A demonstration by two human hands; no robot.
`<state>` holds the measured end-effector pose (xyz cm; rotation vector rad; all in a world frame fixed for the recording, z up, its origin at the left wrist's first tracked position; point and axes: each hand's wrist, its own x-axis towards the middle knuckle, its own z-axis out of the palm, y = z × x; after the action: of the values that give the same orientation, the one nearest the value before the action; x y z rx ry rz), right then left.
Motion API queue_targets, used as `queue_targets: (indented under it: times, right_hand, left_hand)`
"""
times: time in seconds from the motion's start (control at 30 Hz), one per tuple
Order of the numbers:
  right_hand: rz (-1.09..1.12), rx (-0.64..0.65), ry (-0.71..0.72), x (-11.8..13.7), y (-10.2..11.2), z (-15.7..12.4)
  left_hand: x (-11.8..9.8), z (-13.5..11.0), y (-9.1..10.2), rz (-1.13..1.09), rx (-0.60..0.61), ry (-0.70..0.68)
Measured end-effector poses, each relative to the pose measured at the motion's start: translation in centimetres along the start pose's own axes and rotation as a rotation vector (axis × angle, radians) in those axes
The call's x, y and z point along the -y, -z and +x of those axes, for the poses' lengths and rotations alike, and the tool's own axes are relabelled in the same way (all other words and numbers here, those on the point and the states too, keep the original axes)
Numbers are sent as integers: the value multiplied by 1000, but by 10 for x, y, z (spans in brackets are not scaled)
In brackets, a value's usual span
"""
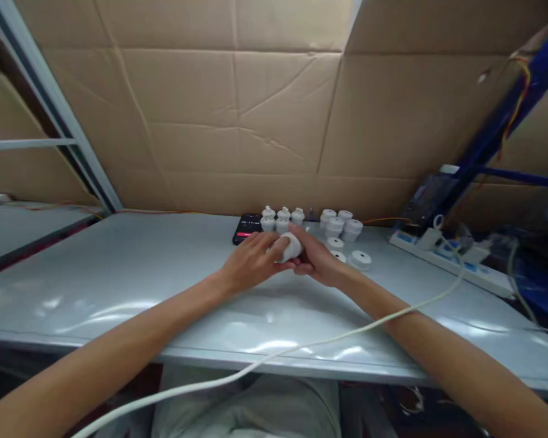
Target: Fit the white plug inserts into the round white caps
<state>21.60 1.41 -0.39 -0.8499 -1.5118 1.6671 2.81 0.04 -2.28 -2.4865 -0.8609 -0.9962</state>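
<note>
Both my hands meet over the middle of the grey table [119, 274]. My left hand [249, 261] and my right hand [317, 261] are closed together around one small white round plastic part [291, 246]. Just behind them stand several white plug-like parts [281, 219] in a cluster. To their right sit several white round caps [340, 225], and flat white discs [360, 259] lie beside my right hand.
A black phone [245, 229] with a lit screen lies behind my left hand. A white power strip [447, 258] runs along the right side. A white cable [301, 347] crosses my right forearm. Cardboard walls [256, 121] close the back.
</note>
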Motion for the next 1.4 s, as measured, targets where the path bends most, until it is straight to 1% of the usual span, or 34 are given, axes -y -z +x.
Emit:
queue_targets:
  times: [0.07,0.13,0.2,0.23,0.3,0.33,0.37,0.4,0.43,0.5,0.53,0.6,0.67,0.7,0.77,0.83,0.9,0.97,1.03,1.07,1.13,1.17,1.23,1.33,1.4]
  right_hand:
    - [12,5,-31,-3,-4,-1]
    - [-24,-27,41,-5,-7,-1]
    - [-127,-82,215,-4,-6,-2]
    - [-238,-105,334,-3,-4,-2]
    - [-569,-133,610,0,5,-2]
    - [-757,-150,745,2,11,-2]
    - [-912,-173,851,3,17,-1]
    - [-1014,-202,915,3,22,0]
    - [-1073,-227,943,3,27,1]
    - [-1117,-230,920,0,34,5]
    - [-1124,-195,878,-3,36,6]
    - [-1131,-79,766,-10,36,8]
    - [-1154,8,651,-16,33,7]
    - [-1179,30,601,-18,31,6]
    - [-1248,55,522,-20,27,3]
    - [-1307,83,470,-19,24,0]
    - [-1327,116,450,-18,23,-1]
    - [-1319,113,455,-17,25,0]
    - [-1304,103,456,-16,29,2]
    - [-1299,98,452,-16,31,3]
    - [-1295,98,436,-16,35,4]
    - [-1295,105,425,-15,37,5]
    - [-1302,107,402,-14,39,6]
    - [-1328,111,358,-12,40,6]
    - [-1348,108,348,-13,41,6]
  left_hand:
    - [-4,2,2,-119,19,115]
    - [-8,4,4,-313,-17,312]
    - [-10,9,4,-584,-92,571]
    - [-9,11,5,-745,-120,708]
    - [-2,16,5,-1065,-151,958]
    - [3,18,6,-1187,-157,1056]
    - [8,19,6,-1262,-184,1127]
    - [14,19,7,-1305,-209,1171]
    - [19,19,8,-1327,-230,1190]
    - [27,18,10,-1340,-236,1173]
    - [30,17,11,-1334,-229,1153]
    - [31,15,11,-1285,-208,1106]
    - [30,13,10,-1189,-205,1055]
    - [29,12,9,-1144,-193,1024]
    - [26,10,7,-1049,-147,955]
    - [24,8,4,-921,-72,873]
    - [23,5,1,-747,19,760]
    - [23,2,-2,-546,94,638]
    - [23,-1,-4,-384,180,545]
    - [23,-3,-5,-333,224,516]
    - [23,-4,-5,-299,288,479]
    - [23,-4,-3,-300,299,461]
    - [23,-2,3,-292,285,416]
    - [25,4,18,-215,248,331]
    - [26,7,28,-181,264,297]
